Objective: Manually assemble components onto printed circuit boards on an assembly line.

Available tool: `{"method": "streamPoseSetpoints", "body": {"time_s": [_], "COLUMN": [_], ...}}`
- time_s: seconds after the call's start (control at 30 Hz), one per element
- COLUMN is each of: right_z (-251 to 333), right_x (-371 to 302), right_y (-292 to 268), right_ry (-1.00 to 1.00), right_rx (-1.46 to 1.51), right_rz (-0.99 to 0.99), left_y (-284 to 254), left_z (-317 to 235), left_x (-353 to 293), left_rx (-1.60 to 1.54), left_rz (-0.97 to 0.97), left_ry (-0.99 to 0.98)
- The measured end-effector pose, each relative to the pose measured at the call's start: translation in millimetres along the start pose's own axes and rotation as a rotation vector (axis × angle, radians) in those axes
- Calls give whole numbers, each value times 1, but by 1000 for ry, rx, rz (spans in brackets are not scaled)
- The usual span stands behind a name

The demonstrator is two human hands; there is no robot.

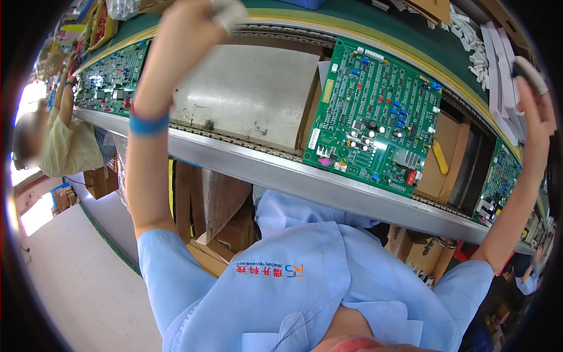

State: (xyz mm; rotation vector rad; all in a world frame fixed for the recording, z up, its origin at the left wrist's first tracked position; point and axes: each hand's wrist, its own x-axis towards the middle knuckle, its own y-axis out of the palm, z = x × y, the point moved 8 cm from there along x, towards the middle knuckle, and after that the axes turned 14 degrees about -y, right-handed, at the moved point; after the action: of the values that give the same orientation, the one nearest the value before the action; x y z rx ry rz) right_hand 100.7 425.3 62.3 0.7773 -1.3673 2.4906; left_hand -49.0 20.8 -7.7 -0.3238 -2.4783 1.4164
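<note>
My left hand (190, 32) is raised over the far rail of the conveyor, blurred, with a white covering on at least one finger. Its fingertips are smeared and partly cut off by the upper edge, so its grip is hidden. A blue band (148, 125) circles that wrist. My right hand (535, 105) reaches out at the far right, near long white strips (497, 73). Its thumb and a white-covered finger stand apart, with nothing plainly held between them. Between my arms a large green circuit board (375, 117), filled with small components, rests across the conveyor rails, touched by neither hand.
More circuit boards lie on the line, one at left (111, 79) and one at right (498, 182). A yellow tool-like piece (439, 156) shows beside the middle board. White connectors (469, 44) heap on the green bench. A metal rail (264, 161) runs before me; another person (73, 144) works at left.
</note>
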Motion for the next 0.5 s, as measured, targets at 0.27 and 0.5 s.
{"method": "streamPoseSetpoints", "body": {"time_s": [0.27, 0.5], "right_z": [129, 143], "right_x": [-29, -41], "right_y": [122, 162], "right_ry": [-197, -292], "right_rx": [296, 148], "right_rz": [348, 432], "left_y": [-22, -6], "left_z": [56, 46], "left_x": [133, 152], "left_rx": [322, 581], "left_rz": [72, 220], "left_ry": [-119, -89]}}
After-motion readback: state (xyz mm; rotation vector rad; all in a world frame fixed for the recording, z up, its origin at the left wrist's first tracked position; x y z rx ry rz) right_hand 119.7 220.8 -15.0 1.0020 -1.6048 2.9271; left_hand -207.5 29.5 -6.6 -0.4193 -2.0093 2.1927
